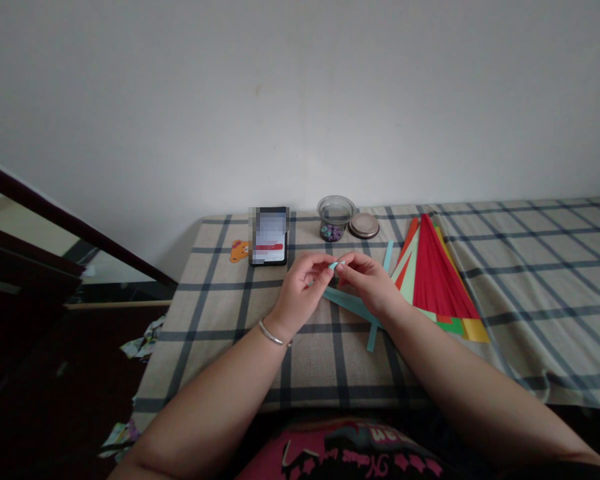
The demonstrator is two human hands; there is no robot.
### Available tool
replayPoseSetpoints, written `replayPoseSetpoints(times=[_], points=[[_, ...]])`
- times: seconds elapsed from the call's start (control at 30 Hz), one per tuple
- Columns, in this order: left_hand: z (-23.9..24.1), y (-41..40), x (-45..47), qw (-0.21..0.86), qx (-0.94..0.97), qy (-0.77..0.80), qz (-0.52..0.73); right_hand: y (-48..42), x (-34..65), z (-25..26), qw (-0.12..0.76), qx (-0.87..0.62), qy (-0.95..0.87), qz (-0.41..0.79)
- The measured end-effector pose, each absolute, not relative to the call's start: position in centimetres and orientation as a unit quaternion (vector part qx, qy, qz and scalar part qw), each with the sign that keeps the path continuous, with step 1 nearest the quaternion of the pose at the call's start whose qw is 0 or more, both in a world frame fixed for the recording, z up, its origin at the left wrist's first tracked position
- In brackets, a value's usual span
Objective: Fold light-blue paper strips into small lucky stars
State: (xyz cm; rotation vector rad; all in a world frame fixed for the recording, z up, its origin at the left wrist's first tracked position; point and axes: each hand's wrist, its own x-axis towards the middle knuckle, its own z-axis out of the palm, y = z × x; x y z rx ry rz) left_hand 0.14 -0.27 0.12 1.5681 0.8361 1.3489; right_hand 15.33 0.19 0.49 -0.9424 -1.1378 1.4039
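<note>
My left hand (307, 283) and my right hand (363, 277) meet over the table, thumbs and fingertips pinched together. Between them is a small folded end of a light blue paper strip (334, 265); most of it is hidden by the fingers. More light blue paper strips (347, 302) lie on the cloth below my hands, partly covered by my right hand. To the right, a fan of coloured paper strips (437, 280) in red, orange, green and yellow lies near my right forearm.
A clear plastic jar (335, 212) with small purple and teal pieces stands near the wall, its round lid (364, 225) beside it. A phone (271, 237) rests next to an orange bear-shaped cutout (239, 251). Checked cloth (220, 313) covers the table; its left edge borders a dark floor.
</note>
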Motion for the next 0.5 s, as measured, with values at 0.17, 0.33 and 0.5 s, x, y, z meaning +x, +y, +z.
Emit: replayPoseSetpoints(times=[0.17, 0.33, 0.5], points=[[-0.01, -0.19, 0.28, 0.425, 0.626, 0.358, 0.546, 0.10, 15.25, 0.65, 0.521, -0.397, -0.464, 0.596], [-0.22, -0.18, 0.31, 0.445, 0.613, 0.360, 0.545, -0.01, 15.29, 0.69, 0.513, -0.389, -0.448, 0.620], [-0.43, 0.09, 0.22, 0.433, 0.621, 0.349, 0.552, -0.02, 15.30, 0.64, 0.502, -0.366, -0.430, 0.655]])
